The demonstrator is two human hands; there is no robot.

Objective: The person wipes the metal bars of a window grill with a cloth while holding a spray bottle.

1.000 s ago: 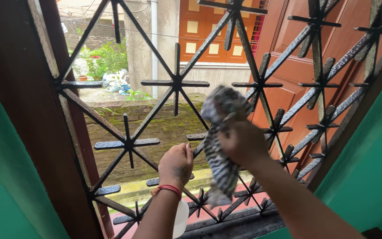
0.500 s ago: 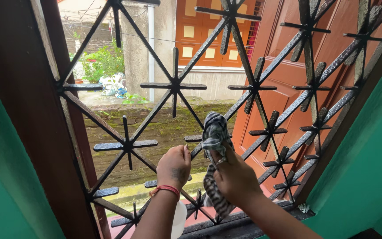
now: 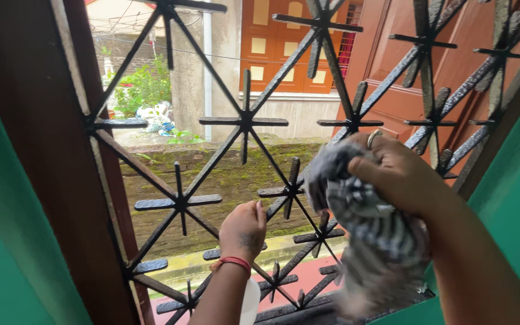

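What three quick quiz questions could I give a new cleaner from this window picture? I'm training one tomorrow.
1. True or false: the right hand holds a striped cloth against the metal window grille.
2. What does the left hand grip?
A. a diagonal bar of the grille
B. the wooden frame
C. the cloth
3. Fill in: a red band sits on the ___ wrist.

Key
1. True; the cloth is bunched in that hand at the grille's right part.
2. A. A white object shows below that wrist, too hidden to identify.
3. Left.
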